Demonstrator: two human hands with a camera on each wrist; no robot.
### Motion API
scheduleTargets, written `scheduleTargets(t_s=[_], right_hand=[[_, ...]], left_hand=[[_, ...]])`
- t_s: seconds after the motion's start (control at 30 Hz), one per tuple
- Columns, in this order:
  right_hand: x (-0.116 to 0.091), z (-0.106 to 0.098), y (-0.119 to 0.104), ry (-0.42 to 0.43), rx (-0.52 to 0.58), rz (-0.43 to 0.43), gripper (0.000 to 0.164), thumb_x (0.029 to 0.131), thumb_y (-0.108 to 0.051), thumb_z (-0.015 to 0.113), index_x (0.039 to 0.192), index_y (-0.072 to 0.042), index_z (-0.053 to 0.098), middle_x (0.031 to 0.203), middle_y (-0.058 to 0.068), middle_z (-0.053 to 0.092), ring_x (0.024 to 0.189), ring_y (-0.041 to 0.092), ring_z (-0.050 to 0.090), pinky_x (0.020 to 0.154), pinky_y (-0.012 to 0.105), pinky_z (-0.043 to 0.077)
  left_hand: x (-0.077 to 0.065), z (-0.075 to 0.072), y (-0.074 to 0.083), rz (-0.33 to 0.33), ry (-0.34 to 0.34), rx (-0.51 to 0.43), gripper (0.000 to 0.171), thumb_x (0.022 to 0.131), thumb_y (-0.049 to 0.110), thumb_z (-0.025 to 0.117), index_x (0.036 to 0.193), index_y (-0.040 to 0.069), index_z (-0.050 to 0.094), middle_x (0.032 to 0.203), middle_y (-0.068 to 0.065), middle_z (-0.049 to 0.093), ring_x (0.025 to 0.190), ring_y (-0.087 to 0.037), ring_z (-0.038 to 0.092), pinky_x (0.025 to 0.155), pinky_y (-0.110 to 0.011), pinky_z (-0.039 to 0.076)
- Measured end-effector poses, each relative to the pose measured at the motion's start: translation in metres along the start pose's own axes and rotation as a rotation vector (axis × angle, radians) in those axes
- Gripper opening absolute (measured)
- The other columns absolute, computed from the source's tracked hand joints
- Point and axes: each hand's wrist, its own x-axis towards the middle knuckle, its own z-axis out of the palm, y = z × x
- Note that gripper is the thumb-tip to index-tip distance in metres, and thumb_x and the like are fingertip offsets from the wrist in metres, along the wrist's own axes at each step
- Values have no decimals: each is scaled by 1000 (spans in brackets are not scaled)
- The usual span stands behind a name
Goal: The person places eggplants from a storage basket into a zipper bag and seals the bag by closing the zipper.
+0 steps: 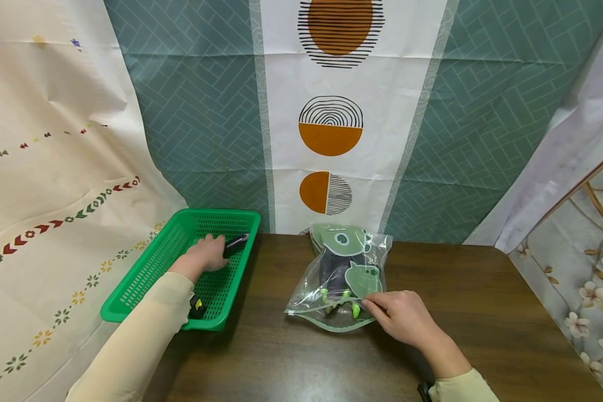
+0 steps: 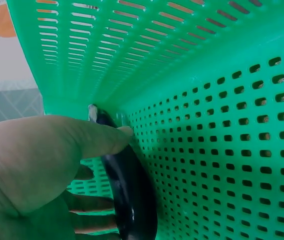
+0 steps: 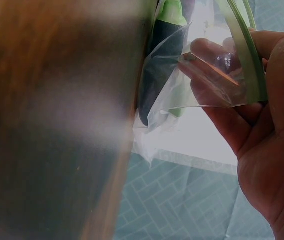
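Observation:
In the head view my left hand (image 1: 208, 254) reaches down into the green plastic basket (image 1: 253, 234). It grips a dark, glossy eggplant (image 1: 237, 244), the only one visible there. From the left wrist, the thumb lies across the eggplant (image 2: 129, 195), and the other fingers meet its far side. My right hand (image 1: 402, 315) pinches the right end of the open mouth of a clear zip bag (image 1: 304, 287) with green printed shapes. Several eggplants (image 1: 331, 273) lie inside the bag, their green stem ends towards the opening. The right wrist view shows fingers behind the clear film (image 3: 214, 85).
A brown wooden table (image 1: 301, 363) carries the basket on the left and the bag near the middle. Patterned cloth (image 1: 201, 111) hangs along the back edge. Cream cloth (image 1: 55, 195) lies close on the left, and a floral cloth (image 1: 588, 296) borders the right.

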Motion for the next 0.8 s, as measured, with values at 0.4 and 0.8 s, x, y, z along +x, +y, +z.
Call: scheduleTargets(t_s=[0.4, 0.8], right_hand=[[0, 0, 0, 1, -1, 0, 6, 103, -21, 81, 99, -20, 85, 83, -15, 78, 67, -5, 65, 57, 30, 55], [0, 0, 0, -9, 5, 7, 12, 106, -25, 78, 99, -19, 86, 84, -15, 78, 67, -5, 65, 58, 30, 56]], left_hand=[[-1, -3, -6, -18, -61, 33, 63, 105, 22, 74, 153, -14, 51, 146, -44, 51, 139, -65, 46, 108, -73, 48], [-5, -6, -4, 11, -141, 38, 19, 102, 8, 77, 115, -1, 68, 111, -19, 71, 90, -31, 60, 78, -48, 51]])
